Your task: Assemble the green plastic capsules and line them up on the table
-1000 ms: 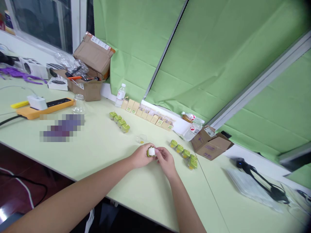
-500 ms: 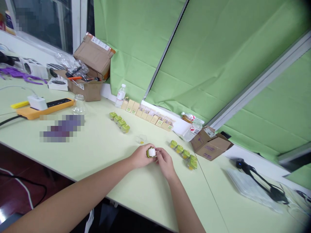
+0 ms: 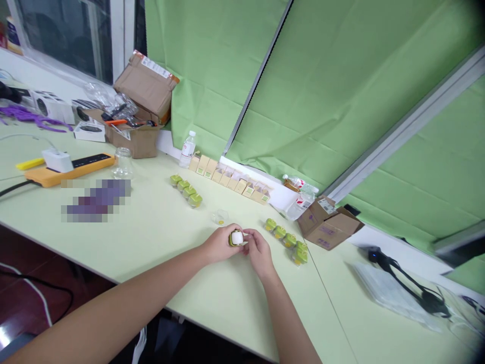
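My left hand (image 3: 220, 246) is closed around a small green lid (image 3: 231, 241) with a white inner part turned up. At its right edge, the bent fingers of my right hand (image 3: 259, 252) are closed and touch the lid; exactly what they pinch is partly hidden. Just beyond my hands lies a clear plastic cup (image 3: 220, 217) with a small yellow bit in it. To the right stands a row of small green-lidded clear containers (image 3: 290, 240), some with orange showing inside. Another row of green-lidded containers (image 3: 188, 192) stands to the left.
Small cream cartons (image 3: 227, 179) line the table's back edge, beside a water bottle (image 3: 187, 150). More bottles (image 3: 300, 205) and a cardboard box (image 3: 328, 226) are at right. An orange power strip (image 3: 71, 170), glass jar (image 3: 123, 164) and larger open carton (image 3: 141, 141) are at left.
My right hand's fingers have shifted slightly at the lid's edge. The left hand and the lid are nearly still, and the things on the table have not moved.
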### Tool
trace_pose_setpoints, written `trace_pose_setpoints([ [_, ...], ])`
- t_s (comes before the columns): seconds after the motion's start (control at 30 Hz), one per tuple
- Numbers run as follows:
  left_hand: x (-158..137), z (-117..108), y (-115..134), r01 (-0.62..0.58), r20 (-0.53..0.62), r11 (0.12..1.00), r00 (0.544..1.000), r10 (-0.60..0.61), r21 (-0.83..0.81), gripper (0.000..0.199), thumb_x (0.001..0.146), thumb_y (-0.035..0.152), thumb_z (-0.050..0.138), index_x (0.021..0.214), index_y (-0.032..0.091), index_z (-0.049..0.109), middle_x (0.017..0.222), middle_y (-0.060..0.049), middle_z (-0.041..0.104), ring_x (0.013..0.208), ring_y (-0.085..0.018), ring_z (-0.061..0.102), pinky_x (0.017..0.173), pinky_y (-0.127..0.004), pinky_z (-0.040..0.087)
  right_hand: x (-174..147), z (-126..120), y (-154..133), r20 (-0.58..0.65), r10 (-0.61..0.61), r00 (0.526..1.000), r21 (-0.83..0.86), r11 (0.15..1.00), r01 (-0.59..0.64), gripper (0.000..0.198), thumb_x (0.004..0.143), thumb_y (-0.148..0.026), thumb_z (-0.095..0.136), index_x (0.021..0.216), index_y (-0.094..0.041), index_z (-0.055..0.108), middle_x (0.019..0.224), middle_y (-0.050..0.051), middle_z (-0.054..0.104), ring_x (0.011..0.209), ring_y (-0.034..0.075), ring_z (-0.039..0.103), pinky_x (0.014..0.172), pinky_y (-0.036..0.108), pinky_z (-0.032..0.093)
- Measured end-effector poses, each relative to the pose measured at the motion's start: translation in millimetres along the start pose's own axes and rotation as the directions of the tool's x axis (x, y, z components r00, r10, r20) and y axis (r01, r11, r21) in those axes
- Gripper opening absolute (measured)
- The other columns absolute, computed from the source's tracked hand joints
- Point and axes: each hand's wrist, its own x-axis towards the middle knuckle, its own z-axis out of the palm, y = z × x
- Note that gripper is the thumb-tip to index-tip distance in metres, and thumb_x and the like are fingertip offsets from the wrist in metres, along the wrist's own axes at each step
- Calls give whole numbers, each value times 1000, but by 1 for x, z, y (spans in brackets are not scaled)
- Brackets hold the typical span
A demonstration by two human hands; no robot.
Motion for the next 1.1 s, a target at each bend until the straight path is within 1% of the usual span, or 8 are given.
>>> trace_pose_setpoints([
  [0.3, 0, 0, 0, -22, 12, 1000, 1000, 22, -7, 28, 74, 22, 67, 101, 22, 60, 87, 1, 68, 78, -16, 62, 66, -24, 45, -1, -1, -3, 56, -7, 998, 18, 1000, 6, 32, 84, -48, 61, 104, -23, 61, 82, 3, 69, 61, 17, 61, 52, 28, 49],
  [0.43, 0, -1, 2, -15, 7, 1000, 1000, 15, 15, 30, 71, 20, 68, 101, 23, 61, 87, 1, 68, 80, -16, 61, 66, -24, 44, 0, -1, -4, 12, 31, 999, 60, 998, -32, 28, 84, -45, 58, 99, -22, 62, 80, 2, 69, 55, 16, 60, 52, 29, 49],
  [0.57, -1, -1, 3, -12, 30, 1000, 999, 12, -20, 29, 73, 22, 67, 101, 22, 61, 88, 0, 68, 79, -16, 61, 66, -24, 45, -2, 1, -9, 47, 60, 997, 87, 994, -64, 36, 81, -52, 62, 101, -22, 63, 75, 2, 69, 58, 18, 62, 50, 29, 49],
  [0.67, -1, -1, 4, -10, 31, 1000, 999, 11, -24, 29, 72, 20, 66, 100, 22, 61, 84, 2, 67, 76, -15, 60, 64, -23, 44, -2, 2, -10, 43, 60, 997, 93, 994, -64, 31, 79, -46, 64, 99, -22, 62, 68, 0, 67, 51, 16, 59, 49, 28, 47],
  [0.83, -2, -1, 3, 0, 29, 1000, 1000, 0, -1, 28, 74, 21, 66, 101, 23, 61, 83, 2, 67, 75, -15, 60, 63, -24, 45, 0, 2, -8, 12, 98, 995, 139, 985, -99, 23, 77, -38, 61, 95, -23, 59, 71, -2, 67, 49, 15, 60, 46, 27, 46],
  [0.97, 0, -1, 2, -96, -33, 995, 995, 97, 26, 36, 74, 26, 73, 108, 23, 63, 106, -4, 69, 98, -21, 63, 86, -32, 49, 1, 3, -10, -15, 186, 982, 170, 969, -181, 30, 75, -47, 64, 91, -22, 60, 68, 0, 66, 52, 17, 62, 45, 27, 47],
  [1.03, 2, -1, 1, -147, -83, 988, 985, 150, 40, 42, 72, 29, 78, 112, 23, 63, 124, -7, 64, 115, -25, 58, 101, -37, 44, 0, 2, -12, -22, 232, 972, 207, 953, -223, 31, 74, -48, 67, 87, -21, 60, 68, 0, 65, 55, 17, 62, 46, 27, 49],
  [1.1, 3, -1, -1, -170, -103, 985, 979, 173, 44, 46, 72, 32, 79, 115, 24, 63, 132, -9, 60, 125, -26, 53, 108, -40, 41, -2, 1, -16, 40, 262, 964, 280, 923, -263, 29, 74, -45, 69, 87, -20, 61, 71, 0, 64, 60, 17, 63, 51, 28, 52],
])
